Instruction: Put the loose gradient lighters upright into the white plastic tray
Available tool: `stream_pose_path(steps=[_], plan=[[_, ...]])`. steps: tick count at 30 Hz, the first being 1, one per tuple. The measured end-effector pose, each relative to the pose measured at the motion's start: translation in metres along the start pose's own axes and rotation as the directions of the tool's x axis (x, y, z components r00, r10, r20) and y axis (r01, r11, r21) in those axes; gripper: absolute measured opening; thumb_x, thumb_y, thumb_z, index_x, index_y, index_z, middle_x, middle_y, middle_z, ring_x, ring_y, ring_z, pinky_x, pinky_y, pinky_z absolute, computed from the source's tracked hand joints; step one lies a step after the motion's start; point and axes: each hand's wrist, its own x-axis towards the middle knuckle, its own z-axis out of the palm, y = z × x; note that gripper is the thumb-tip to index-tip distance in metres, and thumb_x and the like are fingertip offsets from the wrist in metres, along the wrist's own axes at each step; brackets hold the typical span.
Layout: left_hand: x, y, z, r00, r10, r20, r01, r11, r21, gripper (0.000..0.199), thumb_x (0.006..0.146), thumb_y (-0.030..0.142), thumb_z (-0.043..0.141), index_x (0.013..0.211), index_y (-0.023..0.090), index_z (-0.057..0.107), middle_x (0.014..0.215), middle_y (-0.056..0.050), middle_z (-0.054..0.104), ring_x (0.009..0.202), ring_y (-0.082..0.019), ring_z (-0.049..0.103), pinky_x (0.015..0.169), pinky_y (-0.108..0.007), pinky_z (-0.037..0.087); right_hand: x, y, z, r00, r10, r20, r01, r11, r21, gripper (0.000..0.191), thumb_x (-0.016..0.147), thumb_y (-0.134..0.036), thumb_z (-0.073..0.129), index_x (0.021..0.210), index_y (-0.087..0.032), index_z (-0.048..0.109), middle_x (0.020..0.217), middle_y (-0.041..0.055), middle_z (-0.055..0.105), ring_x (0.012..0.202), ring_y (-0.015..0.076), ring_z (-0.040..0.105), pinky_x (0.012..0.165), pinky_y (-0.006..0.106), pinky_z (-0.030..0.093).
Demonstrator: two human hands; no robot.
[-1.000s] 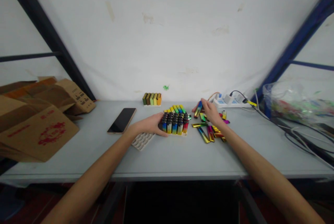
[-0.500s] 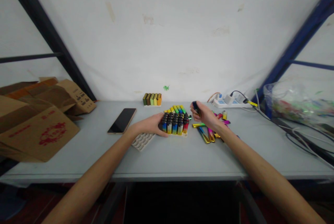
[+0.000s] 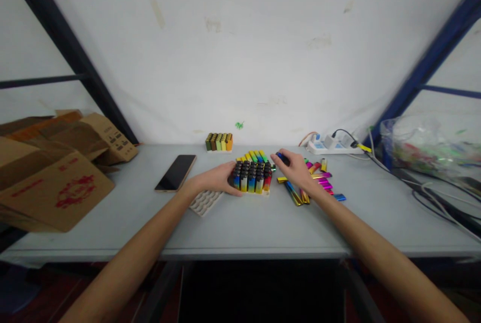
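R hand (image 3: 295,167) w/ lighter (image 3: 283,158) shifted L.

1 head-worn camera looked forward and down, from above and behind the left hand (image 3: 216,179) and the right hand (image 3: 296,168). It faced the white wall (image 3: 240,62) beyond them, far enough back for the table's (image 3: 131,217) near edge to show on the wearer's side of the hands. The left forearm (image 3: 146,245) and right forearm (image 3: 376,237) reached in from the bottom corners.
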Motion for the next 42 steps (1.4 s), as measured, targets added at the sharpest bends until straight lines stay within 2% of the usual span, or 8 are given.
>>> stream_pose_path(steps=[3, 10, 18, 21, 24, 27, 36, 42], plan=[[0.000, 0.001, 0.000, 1.000, 0.002, -0.002, -0.002, 1.000, -0.008, 0.089, 0.065, 0.051, 0.090, 0.138, 0.017, 0.053, 0.140, -0.013, 0.064, 0.128, -0.035, 0.060, 0.113, -0.047, 0.045, 0.000, -0.003, 0.001, 0.999, 0.018, -0.047, -0.022, 0.995, -0.098, 0.037, 0.093, -0.045, 0.054, 0.065, -0.021, 0.046, 0.055, -0.0038, 0.041, 0.055, 0.0126, 0.039, 0.055, 0.027, 0.027], [-0.001, 0.002, 0.000, 1.000, -0.007, -0.015, 0.007, 1.000, 0.006, 0.088, 0.063, 0.054, 0.090, 0.136, 0.018, 0.055, 0.138, -0.013, 0.065, 0.126, -0.036, 0.061, 0.112, -0.048, 0.046, 0.002, -0.003, 0.003, 0.999, 0.015, -0.051, -0.021, 0.992, -0.128, 0.021, 0.085, -0.031, 0.052, 0.067, -0.022, 0.048, 0.055, -0.0042, 0.041, 0.053, 0.0127, 0.040, 0.055, 0.027, 0.026], [0.000, 0.000, 0.001, 1.000, -0.018, 0.000, 0.018, 1.000, 0.000, 0.089, 0.064, 0.051, 0.090, 0.138, 0.016, 0.054, 0.139, -0.014, 0.065, 0.126, -0.035, 0.062, 0.113, -0.048, 0.046, 0.002, -0.002, -0.003, 1.000, 0.000, 0.015, 0.001, 0.999, -0.049, 0.041, 0.101, -0.054, 0.048, 0.078, -0.021, 0.055, 0.064, -0.0022, 0.053, 0.061, 0.0148, 0.050, 0.060, 0.027, 0.035], [0.000, -0.001, 0.001, 1.000, -0.022, -0.002, 0.022, 1.000, -0.013, 0.091, 0.063, 0.051, 0.091, 0.139, 0.016, 0.054, 0.141, -0.014, 0.064, 0.129, -0.036, 0.060, 0.114, -0.049, 0.044, 0.006, -0.003, -0.012, 0.994, -0.082, 0.076, 0.083, 0.997, -0.002, 0.039, 0.104, -0.053, 0.044, 0.092, -0.020, 0.061, 0.078, 0.0030, 0.063, 0.073, 0.0186, 0.059, 0.070, 0.030, 0.044], [0.000, -0.001, 0.001, 0.999, -0.033, 0.001, 0.033, 0.999, -0.024, 0.094, 0.063, 0.050, 0.091, 0.140, 0.015, 0.053, 0.143, -0.015, 0.062, 0.130, -0.036, 0.059, 0.116, -0.049, 0.043, 0.007, -0.007, -0.023, 0.972, -0.216, 0.089, 0.218, 0.976, -0.012, 0.038, 0.102, -0.053, 0.051, 0.093, -0.020, 0.067, 0.094, 0.0095, 0.067, 0.091, 0.0233, 0.062, 0.083, 0.035, 0.049], [-0.001, 0.000, 0.001, 1.000, -0.030, -0.001, 0.030, 0.999, -0.037, 0.093, 0.063, 0.049, 0.091, 0.140, 0.016, 0.053, 0.143, -0.014, 0.062, 0.130, -0.036, 0.059, 0.115, -0.048, 0.044, 0.005, -0.015, -0.033, 0.964, -0.247, 0.093, 0.251, 0.967, -0.038, 0.038, 0.099, -0.053, 0.055, 0.088, -0.020, 0.070, 0.089, 0.0088, 0.066, 0.085, 0.0229, 0.062, 0.080, 0.036, 0.049], [-0.001, -0.002, 0.002, 1.000, -0.012, -0.020, 0.012, 1.000, -0.019, 0.089, 0.063, 0.052, 0.090, 0.137, 0.018, 0.055, 0.139, -0.012, 0.065, 0.125, -0.035, 0.062, 0.111, -0.046, 0.047, -0.005, -0.025, -0.041, 0.893, -0.239, 0.382, 0.206, 0.970, 0.126, 0.027, 0.091, -0.047, 0.069, 0.097, -0.021, 0.072, 0.075, 0.0020, 0.071, 0.066, 0.0172, 0.063, 0.064, 0.029, 0.047], [-0.002, 0.000, 0.001, 1.000, -0.010, -0.010, 0.010, 1.000, -0.001, 0.088, 0.063, 0.054, 0.090, 0.136, 0.017, 0.055, 0.137, -0.013, 0.065, 0.125, -0.036, 0.061, 0.111, -0.045, 0.047, -0.007, -0.020, -0.033, 0.863, -0.237, 0.447, 0.226, 0.971, 0.078, 0.026, 0.089, -0.046, 0.073, 0.097, -0.022, 0.067, 0.076, 0.0024, 0.074, 0.069, 0.0186, 0.068, 0.065, 0.028, 0.049]])
